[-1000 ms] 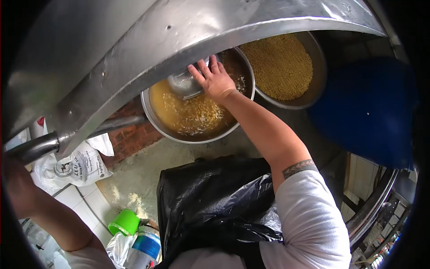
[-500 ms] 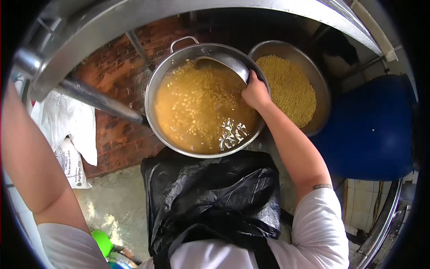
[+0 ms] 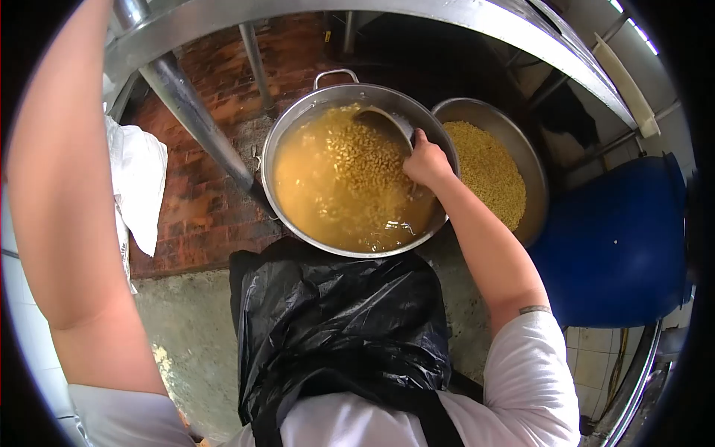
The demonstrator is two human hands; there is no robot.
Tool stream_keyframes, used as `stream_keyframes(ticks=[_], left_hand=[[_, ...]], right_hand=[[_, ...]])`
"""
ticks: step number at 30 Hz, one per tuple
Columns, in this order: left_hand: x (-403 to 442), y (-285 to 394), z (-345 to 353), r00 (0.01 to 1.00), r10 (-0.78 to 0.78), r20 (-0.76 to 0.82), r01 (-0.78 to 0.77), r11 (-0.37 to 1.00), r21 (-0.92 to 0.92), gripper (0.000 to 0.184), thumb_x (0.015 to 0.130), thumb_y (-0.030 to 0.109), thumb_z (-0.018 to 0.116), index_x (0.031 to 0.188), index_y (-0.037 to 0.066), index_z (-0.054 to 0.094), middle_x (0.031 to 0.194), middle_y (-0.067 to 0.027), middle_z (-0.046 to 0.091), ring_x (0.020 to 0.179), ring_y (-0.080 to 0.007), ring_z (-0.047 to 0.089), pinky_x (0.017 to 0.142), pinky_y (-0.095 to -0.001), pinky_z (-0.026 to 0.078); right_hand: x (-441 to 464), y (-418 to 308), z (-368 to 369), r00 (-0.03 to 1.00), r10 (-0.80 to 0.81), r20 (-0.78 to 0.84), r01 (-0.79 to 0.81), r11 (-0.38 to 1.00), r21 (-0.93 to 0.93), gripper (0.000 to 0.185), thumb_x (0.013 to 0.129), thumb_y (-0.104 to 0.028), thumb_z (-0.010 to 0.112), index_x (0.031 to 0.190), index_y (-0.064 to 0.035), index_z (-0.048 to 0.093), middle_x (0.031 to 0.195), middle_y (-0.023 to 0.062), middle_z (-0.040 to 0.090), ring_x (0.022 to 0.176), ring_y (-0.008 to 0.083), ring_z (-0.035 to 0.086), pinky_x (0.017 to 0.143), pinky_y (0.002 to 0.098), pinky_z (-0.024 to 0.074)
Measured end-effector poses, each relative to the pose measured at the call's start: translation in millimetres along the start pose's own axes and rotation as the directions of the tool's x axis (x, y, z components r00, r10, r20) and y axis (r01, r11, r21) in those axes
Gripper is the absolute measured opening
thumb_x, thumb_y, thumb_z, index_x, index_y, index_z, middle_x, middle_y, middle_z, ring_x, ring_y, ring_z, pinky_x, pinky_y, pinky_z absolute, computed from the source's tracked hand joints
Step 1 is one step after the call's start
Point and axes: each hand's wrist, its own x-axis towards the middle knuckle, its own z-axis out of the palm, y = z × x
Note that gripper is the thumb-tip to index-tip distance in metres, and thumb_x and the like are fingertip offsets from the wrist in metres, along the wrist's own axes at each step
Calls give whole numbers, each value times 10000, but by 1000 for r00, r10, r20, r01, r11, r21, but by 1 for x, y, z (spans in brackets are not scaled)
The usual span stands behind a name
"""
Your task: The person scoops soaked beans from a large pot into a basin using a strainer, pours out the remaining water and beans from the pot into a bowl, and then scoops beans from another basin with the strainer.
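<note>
Gripping the metal bowl (image 3: 395, 127) by its rim, my right hand (image 3: 428, 164) is curled shut, thumb on the edge, other fingers mostly hidden. The bowl sits tilted in the cloudy water, partly sunk among grains (image 3: 357, 156), inside the big pot (image 3: 357, 92). A wet rim could slip from my fingers; too sharp a sweep could slosh water into the neighbouring basin (image 3: 533, 171). My left hand is out of sight.
</note>
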Motion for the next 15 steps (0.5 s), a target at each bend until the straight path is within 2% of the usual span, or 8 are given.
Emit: stream_keyframes(ticks=[2,4,6,8,10,12,14,15], left_hand=[[-3,1,2,1000,-14,6,14,1000,-10,543,1078,480,516,945,-19,683,874,-128,704,663,-194,590,608,-311,506],[-3,0,3,1000,-25,16,25,1000,-16,531,1074,471,523,949,-20,684,881,-130,704,674,-198,593,617,-314,507],[-3,-1,1,999,-35,25,36,999,-21,520,1069,462,529,954,-20,685,887,-132,705,685,-202,595,627,-317,508],[-3,0,2,999,-41,34,42,999,-23,508,1065,452,535,958,-21,685,894,-134,705,695,-206,598,636,-320,510],[-5,1,4,998,-45,44,46,999,-27,496,1061,443,542,962,-21,686,900,-136,705,706,-210,600,646,-323,511],[-6,1,5,998,-51,48,52,998,-28,485,1056,434,548,966,-21,686,907,-138,706,717,-214,603,655,-326,512],[-8,2,7,997,-53,53,55,998,-32,473,1052,425,554,970,-22,687,914,-140,706,727,-218,606,665,-329,513],[-7,2,8,997,-55,54,57,998,-36,467,1050,420,558,972,-22,687,917,-141,706,733,-219,607,669,-330,513]], right_hand=[[-6,8,13,992,122,10,-122,968,218,724,910,-127,522,1601,25,373,1353,375,646,1246,483,666,1057,519,537],[-13,13,26,990,113,-82,-91,966,242,653,921,-123,541,1542,42,426,1293,383,667,1181,488,697,1002,504,558],[-28,-2,11,956,246,163,-294,836,463,610,919,-96,556,1502,55,460,1244,345,695,1096,469,723,911,502,571],[0,20,49,963,263,53,-249,800,545,500,930,-90,571,1399,84,549,1172,287,710,1029,426,714,794,512,565],[-2,12,42,882,300,364,-465,678,569,403,939,-84,575,1290,109,618,1200,262,686,1053,394,682,749,521,568],[1,13,53,887,317,337,-462,633,621,297,937,-64,585,1164,118,646,1182,242,646,1010,398,666,709,576,582],[-1,17,61,860,284,423,-504,351,789,244,918,-23,587,1121,105,632,1141,234,605,951,448,668,709,649,611],[-3,18,62,860,286,422,-504,349,790,244,918,-23,587,1121,105,632,1141,234,605,951,448,668,709,649,611]])
